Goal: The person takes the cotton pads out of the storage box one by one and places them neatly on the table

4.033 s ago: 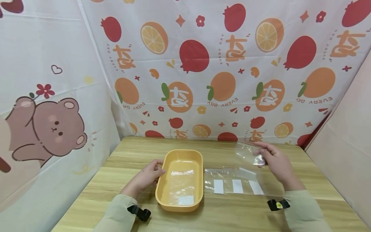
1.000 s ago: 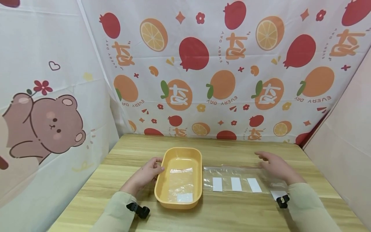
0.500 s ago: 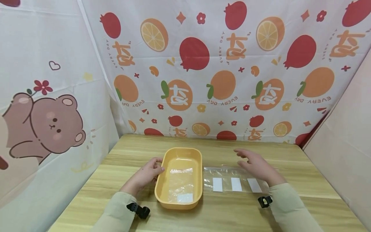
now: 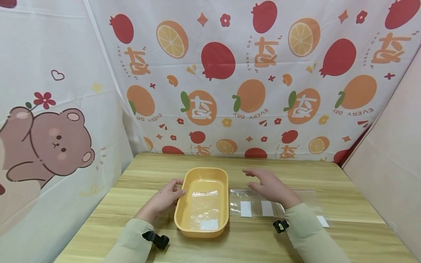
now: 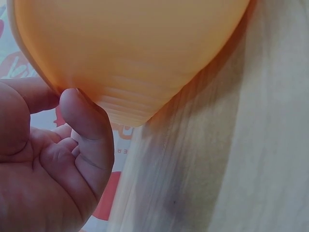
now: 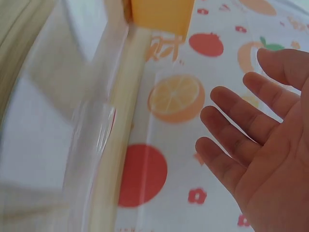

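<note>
A yellow plastic tray (image 4: 204, 184) stands on the wooden table, with a clear zip bag (image 4: 204, 205) bearing a white label lying in it. My left hand (image 4: 163, 200) grips the tray's left side; in the left wrist view, its thumb and a finger pinch the tray wall (image 5: 135, 48). Several more zip bags (image 4: 235, 204) with white labels lie overlapping in a row right of the tray. My right hand (image 4: 271, 187), fingers spread and holding nothing, hovers above that row, hiding part of it. The right wrist view shows its bare palm (image 6: 270, 140) beside the bags (image 6: 91, 140).
The wooden table (image 4: 250, 241) extends in front of and behind the tray. A fruit-print cloth (image 4: 251, 62) hangs along its back edge. A bear-print cloth (image 4: 62, 142) hangs at the left, a pale cloth (image 4: 394, 153) at the right.
Four seconds ago my right hand held a zip bag in the air; that bag now lies at the row's right end. Since then the right hand has moved left, empty. My left hand stays on the tray.
</note>
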`<action>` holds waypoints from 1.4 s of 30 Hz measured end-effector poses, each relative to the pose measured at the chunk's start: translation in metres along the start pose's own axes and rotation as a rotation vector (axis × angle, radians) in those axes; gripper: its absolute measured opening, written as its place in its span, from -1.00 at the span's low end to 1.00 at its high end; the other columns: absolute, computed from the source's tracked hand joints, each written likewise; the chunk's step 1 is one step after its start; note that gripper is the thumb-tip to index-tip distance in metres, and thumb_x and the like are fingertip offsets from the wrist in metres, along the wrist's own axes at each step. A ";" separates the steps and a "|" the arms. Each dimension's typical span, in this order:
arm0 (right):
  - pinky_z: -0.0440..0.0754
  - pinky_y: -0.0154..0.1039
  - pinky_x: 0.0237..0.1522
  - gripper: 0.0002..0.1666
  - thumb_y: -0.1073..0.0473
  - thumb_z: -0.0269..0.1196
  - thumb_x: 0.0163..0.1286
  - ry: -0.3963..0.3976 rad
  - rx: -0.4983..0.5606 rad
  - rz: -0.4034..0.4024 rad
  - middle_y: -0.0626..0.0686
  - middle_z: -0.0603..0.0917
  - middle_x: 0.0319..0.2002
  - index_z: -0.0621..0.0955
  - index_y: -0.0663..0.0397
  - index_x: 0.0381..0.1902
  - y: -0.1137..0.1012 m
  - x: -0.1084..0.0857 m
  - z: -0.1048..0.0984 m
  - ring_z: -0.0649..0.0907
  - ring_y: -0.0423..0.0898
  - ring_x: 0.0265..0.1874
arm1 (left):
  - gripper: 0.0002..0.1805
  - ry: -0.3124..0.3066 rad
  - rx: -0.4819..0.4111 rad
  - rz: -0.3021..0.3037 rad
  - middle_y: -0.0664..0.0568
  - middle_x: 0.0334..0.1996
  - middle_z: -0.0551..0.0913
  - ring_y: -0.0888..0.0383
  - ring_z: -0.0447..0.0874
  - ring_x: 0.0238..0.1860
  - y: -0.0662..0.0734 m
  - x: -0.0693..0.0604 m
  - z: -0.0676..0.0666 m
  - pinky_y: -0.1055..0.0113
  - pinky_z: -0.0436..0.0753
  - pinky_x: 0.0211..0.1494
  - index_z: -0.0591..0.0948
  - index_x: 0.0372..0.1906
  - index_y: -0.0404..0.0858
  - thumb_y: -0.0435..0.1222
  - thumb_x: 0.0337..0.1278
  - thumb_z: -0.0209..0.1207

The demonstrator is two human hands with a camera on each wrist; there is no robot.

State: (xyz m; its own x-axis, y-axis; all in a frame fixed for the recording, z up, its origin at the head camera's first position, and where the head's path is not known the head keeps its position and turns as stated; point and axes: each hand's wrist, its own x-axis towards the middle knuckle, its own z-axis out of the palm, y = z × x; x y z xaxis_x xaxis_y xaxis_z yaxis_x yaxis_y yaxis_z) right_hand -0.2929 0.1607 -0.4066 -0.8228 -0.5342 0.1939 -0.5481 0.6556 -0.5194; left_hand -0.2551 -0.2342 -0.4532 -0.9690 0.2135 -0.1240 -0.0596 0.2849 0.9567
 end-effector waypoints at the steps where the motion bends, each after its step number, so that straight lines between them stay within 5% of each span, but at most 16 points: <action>1: 0.47 0.13 0.25 -0.43 0.09 0.24 0.48 -0.004 -0.005 -0.006 -0.02 0.61 0.23 0.48 -0.13 0.42 -0.002 0.003 0.003 0.54 0.02 0.25 | -0.52 0.000 -0.002 0.003 -0.25 -0.19 0.51 -0.04 0.66 -0.34 0.000 0.000 0.000 0.13 0.67 -0.36 0.30 0.40 -0.33 -0.30 0.52 0.06; 26: 0.38 0.03 0.35 -0.43 0.08 0.22 0.50 -0.114 -0.026 -0.103 -0.01 0.55 0.31 0.48 -0.02 0.42 -0.057 0.040 0.045 0.48 0.00 0.33 | -0.54 0.023 -0.008 -0.013 -0.26 -0.18 0.51 -0.05 0.65 -0.33 0.003 -0.004 0.004 0.11 0.66 -0.33 0.31 0.39 -0.31 -0.30 0.52 0.06; 42: 0.43 -0.05 0.31 -0.49 0.04 0.24 0.47 -0.138 -0.115 -0.131 -0.08 0.59 0.26 0.55 -0.11 0.35 -0.067 0.054 0.071 0.52 -0.08 0.28 | -0.55 0.037 0.006 -0.039 -0.23 -0.20 0.53 -0.04 0.64 -0.34 0.004 -0.003 0.005 0.14 0.66 -0.32 0.34 0.38 -0.28 -0.31 0.51 0.07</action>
State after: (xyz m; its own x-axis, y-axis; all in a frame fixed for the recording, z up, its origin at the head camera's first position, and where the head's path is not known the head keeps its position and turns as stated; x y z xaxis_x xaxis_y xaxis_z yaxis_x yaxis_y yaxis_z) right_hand -0.2904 0.0499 -0.4201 -0.7189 -0.6821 0.1335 -0.6694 0.6277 -0.3974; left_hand -0.2512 -0.2293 -0.4499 -0.9741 0.1678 -0.1513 -0.0962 0.2976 0.9498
